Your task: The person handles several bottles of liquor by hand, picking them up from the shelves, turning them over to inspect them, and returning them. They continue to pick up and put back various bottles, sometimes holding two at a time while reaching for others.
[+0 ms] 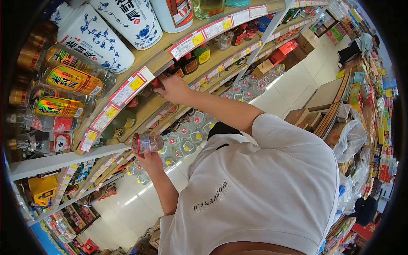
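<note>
My left hand [149,160] is wrapped round a small clear glass jar [149,143] with a red lid, tipped on its side in this view and held out in front of the shelves. My right hand [175,90] reaches into the shelf below the upper price-label strip [131,87]. Its fingers are curled at a dark red item [155,83], partly hidden by the strip and the fingers, so I cannot make out its kind. Close by on that shelf stand dark bottles with red and yellow labels [189,64].
White bottles with blue flowers [95,42] and orange-labelled bottles [74,80] fill the upper shelf. Large clear jugs [187,138] stand on the tiled floor below. Behind me are cardboard boxes [327,100] and plastic bags [350,136]. Another person [361,46] is farther down the aisle.
</note>
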### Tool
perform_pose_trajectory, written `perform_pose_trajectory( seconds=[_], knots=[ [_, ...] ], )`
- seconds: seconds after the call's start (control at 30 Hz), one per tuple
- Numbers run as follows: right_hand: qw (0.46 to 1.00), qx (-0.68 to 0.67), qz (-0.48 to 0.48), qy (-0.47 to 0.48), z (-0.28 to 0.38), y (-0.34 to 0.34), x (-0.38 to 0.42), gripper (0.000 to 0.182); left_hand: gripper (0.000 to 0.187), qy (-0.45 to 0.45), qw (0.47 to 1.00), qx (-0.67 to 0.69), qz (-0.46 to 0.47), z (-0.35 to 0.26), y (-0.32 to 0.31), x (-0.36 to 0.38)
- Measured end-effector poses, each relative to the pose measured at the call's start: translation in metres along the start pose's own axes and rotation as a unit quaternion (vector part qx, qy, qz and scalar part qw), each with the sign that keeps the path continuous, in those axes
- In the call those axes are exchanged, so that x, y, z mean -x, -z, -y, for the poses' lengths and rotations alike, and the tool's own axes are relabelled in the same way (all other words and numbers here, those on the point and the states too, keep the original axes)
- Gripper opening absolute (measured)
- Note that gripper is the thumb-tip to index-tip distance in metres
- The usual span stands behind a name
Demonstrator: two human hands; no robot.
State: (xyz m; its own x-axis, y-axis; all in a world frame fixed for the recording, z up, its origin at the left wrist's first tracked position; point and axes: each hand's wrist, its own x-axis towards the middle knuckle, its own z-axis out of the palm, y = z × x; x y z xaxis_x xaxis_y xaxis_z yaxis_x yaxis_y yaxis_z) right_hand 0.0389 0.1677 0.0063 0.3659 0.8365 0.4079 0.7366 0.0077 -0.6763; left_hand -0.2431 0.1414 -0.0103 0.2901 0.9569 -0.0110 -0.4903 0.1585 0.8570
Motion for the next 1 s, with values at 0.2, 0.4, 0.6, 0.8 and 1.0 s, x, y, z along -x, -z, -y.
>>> perform_pose_trajectory(
  seconds=[0.2, 0.4, 0.6, 0.8, 1.0],
  knots=[
    [0.999, -0.013, 0.04, -0.024, 0.005, 0.012, 0.001, 0.05, 0.077, 0.066, 0.997, 0.026, -0.021, 0.003, 0.015, 0.028],
    [0.999, -0.016, -0.028, -0.004, 0.015, 0.035, 0.036, 0.047, 0.081, 0.15, 0.988, 0.04, -0.011, 0.012, 0.036, 0.04],
    [0.988, -0.113, 0.082, -0.062, 0.01, 0.071, 0.099, 0.027, 0.07, 0.174, 0.968, 0.139, 0.112, 0.027, -0.017, 0.038],
    [0.981, -0.141, 0.093, -0.099, -0.012, 0.066, 0.147, 0.018, 0.073, 0.272, 0.944, 0.104, 0.154, 0.062, -0.053, 0.038],
    [0.972, -0.174, 0.104, -0.121, -0.021, 0.094, 0.158, 0.02, 0.071, 0.303, 0.932, 0.06, 0.188, 0.093, -0.082, 0.042]
  ],
)
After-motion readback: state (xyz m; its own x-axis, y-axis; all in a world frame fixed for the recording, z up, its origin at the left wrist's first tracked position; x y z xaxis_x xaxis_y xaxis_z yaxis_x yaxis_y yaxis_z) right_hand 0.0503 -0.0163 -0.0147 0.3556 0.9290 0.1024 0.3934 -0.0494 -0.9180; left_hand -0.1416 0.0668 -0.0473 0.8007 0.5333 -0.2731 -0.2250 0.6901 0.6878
